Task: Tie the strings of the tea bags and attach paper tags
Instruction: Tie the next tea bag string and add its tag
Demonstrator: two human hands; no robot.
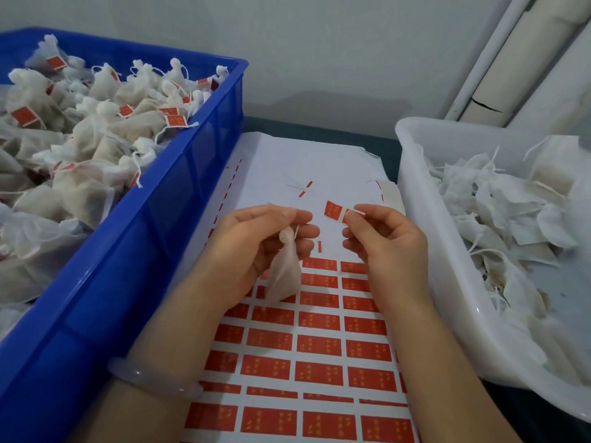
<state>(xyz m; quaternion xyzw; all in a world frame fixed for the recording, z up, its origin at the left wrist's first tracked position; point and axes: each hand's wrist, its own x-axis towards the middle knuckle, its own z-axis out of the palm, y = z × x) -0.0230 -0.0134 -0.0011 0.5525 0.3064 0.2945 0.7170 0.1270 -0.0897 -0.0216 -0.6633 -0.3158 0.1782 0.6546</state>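
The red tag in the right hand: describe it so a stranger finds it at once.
Between the blue crate and the white tub lies a sheet of red tags. Over its bare upper part, the right hand pinches one red tag by its end. Unlike the rows lying flat, it is off the sheet.

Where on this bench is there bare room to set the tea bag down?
The peeled white upper part of the sticker sheet, between the blue plastic crate and the white plastic tub. Crowded: both bins hold piled tea bags; red paper tags cover the near sheet.
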